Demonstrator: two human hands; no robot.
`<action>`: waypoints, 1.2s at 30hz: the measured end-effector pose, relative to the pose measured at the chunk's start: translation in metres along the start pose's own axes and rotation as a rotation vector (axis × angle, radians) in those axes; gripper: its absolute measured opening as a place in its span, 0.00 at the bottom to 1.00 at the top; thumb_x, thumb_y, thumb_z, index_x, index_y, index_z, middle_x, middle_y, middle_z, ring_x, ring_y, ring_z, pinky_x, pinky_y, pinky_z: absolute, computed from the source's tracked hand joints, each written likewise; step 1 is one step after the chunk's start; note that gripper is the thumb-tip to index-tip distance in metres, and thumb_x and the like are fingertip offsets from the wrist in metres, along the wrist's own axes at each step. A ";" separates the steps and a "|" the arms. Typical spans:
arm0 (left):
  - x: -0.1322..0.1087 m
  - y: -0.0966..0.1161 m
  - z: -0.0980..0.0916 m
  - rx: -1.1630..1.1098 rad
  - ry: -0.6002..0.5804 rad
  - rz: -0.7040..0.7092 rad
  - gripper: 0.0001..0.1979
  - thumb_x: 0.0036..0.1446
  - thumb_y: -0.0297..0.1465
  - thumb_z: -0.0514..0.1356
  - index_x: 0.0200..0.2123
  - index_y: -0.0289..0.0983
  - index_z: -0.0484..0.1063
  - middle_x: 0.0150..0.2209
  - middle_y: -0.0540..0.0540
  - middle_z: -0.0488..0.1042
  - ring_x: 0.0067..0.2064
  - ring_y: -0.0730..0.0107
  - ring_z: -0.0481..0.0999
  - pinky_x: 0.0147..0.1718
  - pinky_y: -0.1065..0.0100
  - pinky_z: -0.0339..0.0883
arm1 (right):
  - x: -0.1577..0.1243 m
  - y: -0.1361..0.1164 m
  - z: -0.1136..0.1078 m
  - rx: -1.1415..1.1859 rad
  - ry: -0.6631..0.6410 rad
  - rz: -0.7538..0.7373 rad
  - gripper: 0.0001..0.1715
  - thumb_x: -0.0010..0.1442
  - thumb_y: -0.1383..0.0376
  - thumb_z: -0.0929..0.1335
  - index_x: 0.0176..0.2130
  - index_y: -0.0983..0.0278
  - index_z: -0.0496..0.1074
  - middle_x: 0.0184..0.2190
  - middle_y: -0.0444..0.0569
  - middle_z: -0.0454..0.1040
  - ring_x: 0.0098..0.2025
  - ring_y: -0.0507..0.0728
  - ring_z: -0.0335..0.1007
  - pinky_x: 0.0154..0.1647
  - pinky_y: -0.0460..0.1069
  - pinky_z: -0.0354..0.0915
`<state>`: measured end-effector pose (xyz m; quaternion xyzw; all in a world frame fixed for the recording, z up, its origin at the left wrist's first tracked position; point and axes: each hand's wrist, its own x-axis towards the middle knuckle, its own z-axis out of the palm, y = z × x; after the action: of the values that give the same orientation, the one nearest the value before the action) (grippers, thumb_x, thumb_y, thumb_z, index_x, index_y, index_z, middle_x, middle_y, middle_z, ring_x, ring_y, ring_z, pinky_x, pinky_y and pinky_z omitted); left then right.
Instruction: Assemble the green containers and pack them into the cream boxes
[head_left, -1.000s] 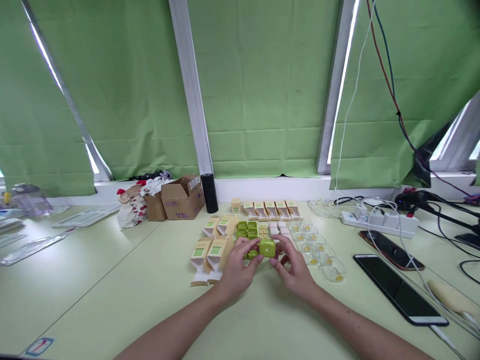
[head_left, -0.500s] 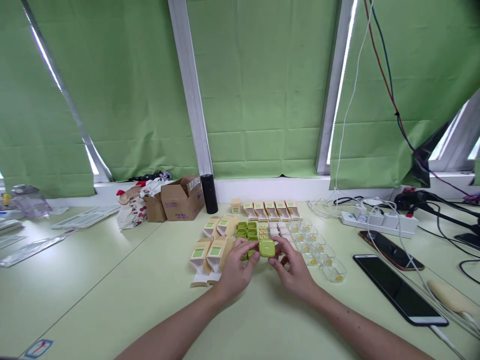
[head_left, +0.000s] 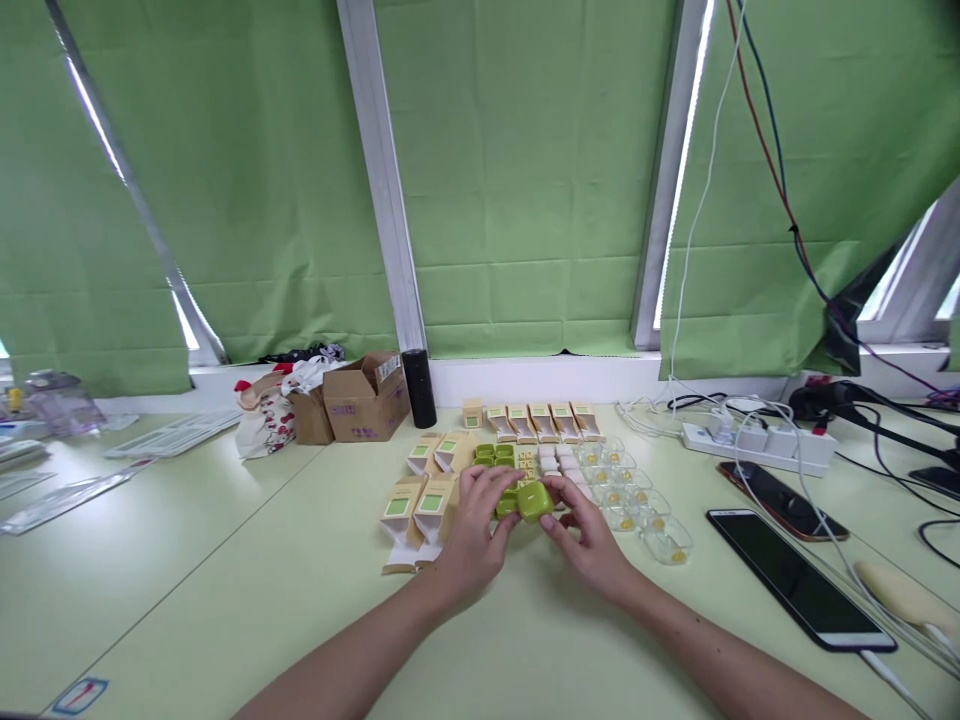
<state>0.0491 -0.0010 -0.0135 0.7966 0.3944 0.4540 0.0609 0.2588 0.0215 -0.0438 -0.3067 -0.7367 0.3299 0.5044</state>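
A small glossy green case (head_left: 534,501) with rounded corners is held up over the table in front of me. My right hand (head_left: 586,535) pinches its right edge between thumb and fingers. From the other side, the curled fingers of my left hand (head_left: 476,525) close on the left edge. More green shows between left thumb and index finger; I cannot tell whether it belongs to this case. Behind my hands, several green cases (head_left: 495,455) stand in rows, partly hidden by my left hand. Beside them lie small yellowish pieces (head_left: 526,460) and white pieces (head_left: 549,463).
Open cardboard packages (head_left: 431,505) lie left of my hands, with more packages (head_left: 540,422) at the back. Clear plastic trays (head_left: 667,542) stand at the right. Farther right are a phone (head_left: 799,578), another phone (head_left: 780,500) and a power strip (head_left: 757,447). Brown box (head_left: 367,405) stands back left.
The green case has tilted between my fingers and sits slightly lower. My left fingers have shifted a little, and more green now shows beside them. My right hand has barely moved.
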 end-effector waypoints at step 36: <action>0.006 -0.018 0.010 -0.808 0.167 -0.472 0.30 0.44 0.34 0.79 0.51 0.38 0.75 0.51 0.39 0.81 0.54 0.51 0.79 0.48 0.58 0.73 | 0.008 0.007 0.002 -1.003 -0.363 -0.291 0.14 0.72 0.67 0.64 0.51 0.62 0.76 0.55 0.55 0.79 0.70 0.68 0.59 0.73 0.66 0.45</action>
<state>0.0483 0.0186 -0.0237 0.5588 0.3599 0.6072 0.4353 0.2557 0.0313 -0.0453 -0.3425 -0.9134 -0.0870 0.2020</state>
